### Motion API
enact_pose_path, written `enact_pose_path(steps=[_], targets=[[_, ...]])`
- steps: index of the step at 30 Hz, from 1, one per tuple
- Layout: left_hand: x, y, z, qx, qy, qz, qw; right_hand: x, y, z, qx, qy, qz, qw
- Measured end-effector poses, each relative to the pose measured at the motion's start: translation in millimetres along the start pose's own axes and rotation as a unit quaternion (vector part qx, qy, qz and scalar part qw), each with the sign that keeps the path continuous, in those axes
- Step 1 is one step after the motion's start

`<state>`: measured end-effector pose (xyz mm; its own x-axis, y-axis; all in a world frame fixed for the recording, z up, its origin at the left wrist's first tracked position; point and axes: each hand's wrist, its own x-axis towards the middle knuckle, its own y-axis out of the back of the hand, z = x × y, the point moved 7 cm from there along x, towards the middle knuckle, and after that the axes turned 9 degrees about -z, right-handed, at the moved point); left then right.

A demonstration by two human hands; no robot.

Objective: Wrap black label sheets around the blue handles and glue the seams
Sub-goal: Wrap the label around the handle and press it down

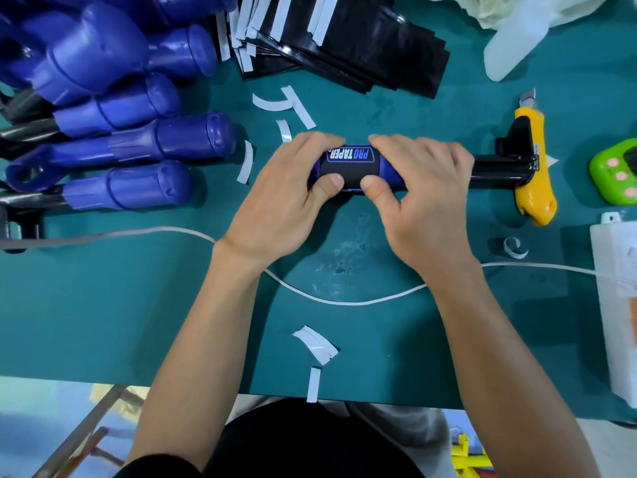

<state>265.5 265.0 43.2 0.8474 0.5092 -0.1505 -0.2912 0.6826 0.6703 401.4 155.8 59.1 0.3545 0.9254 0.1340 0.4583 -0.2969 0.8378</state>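
Blue handle [356, 167] between both hands [358, 188]

Just 1 camera here, head-worn and wide-angle, looking forward and steeply down onto a teal table [103, 305]. It's pretty close. The left hand [275, 201] and right hand [424, 201] sit about mid-frame, gripping a blue handle [388, 171], and the forearms run up from the bottom edge. The table's near edge crosses the lower part of the frame, with some floor [41, 401] and dark clothing [293, 443] below it. The table's far side is up top.
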Motion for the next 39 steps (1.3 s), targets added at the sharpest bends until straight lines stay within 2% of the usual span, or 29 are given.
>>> enact_pose_path(steps=[4,7,17,23,36,39], targets=[[1,-5,-1,0.018,0.019,-0.012,1.000,3,-2,3,0.010,-0.004,-0.009,1.000],[2,-7,0,0.043,0.034,0.015,0.998,2,-2,4,0.012,-0.009,-0.017,1.000],[2,-8,1,0.065,0.020,0.035,0.997,-2,1,8,-0.022,0.025,-0.085,0.996],[2,-8,0,0.061,0.016,0.035,0.997,1,4,9,0.012,0.014,-0.024,1.000],[1,-11,0,0.058,0.017,0.032,0.998,1,4,6,0.041,0.014,-0.023,0.999],[1,-11,-1,0.060,0.015,0.029,0.998,-1,8,6,0.050,0.012,-0.044,0.998]])
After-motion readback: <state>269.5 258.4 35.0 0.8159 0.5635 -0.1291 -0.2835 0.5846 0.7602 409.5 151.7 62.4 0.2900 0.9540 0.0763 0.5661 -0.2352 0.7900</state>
